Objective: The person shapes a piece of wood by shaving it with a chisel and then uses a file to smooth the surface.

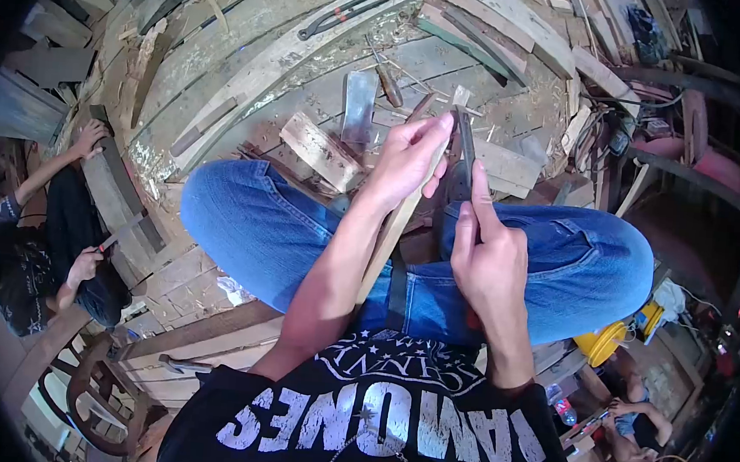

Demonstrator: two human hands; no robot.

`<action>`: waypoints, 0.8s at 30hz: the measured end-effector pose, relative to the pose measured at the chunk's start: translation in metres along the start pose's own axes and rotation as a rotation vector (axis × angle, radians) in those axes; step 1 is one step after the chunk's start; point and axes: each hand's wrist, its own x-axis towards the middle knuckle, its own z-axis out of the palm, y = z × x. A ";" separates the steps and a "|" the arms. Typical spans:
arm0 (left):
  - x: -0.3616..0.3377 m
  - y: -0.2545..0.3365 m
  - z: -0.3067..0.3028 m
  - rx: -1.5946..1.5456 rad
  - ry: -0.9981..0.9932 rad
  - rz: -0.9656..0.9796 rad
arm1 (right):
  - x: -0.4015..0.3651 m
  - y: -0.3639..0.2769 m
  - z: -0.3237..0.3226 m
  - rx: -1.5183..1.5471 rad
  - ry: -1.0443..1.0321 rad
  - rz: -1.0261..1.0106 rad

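Hands: I see 2 of the wearer's own, both raised over crossed legs in blue jeans (258, 232).
Left hand (405, 156): closed around the upper part of a wooden strip (390, 232), with the fingers wrapped over it and the thumb on top.
Wooden strip: pale, slim and tilted. Its top end points toward the floor planks and its lower end runs down between the knees, beside the left forearm.
Right hand (490, 261): a fist shut on a knife (465, 143), with the index finger stretched up along its back.
Knife: a dark, narrow blade, nearly upright, close along the strip's right side just beside the left fingertips. I cannot tell whether the edge touches the wood.
Floor (254, 43): weathered planks littered with shavings. Beyond the knees I make out a cleaver (360, 102), a wood block (320, 150) and shears (342, 13).
Co-worker (34, 242): seated at the left edge, 1 hand on a dark plank (119, 192), the other holding a thin tool I cannot identify.
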 end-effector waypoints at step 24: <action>0.001 0.003 -0.005 -0.030 0.147 0.049 | 0.006 0.002 0.003 -0.023 -0.073 0.045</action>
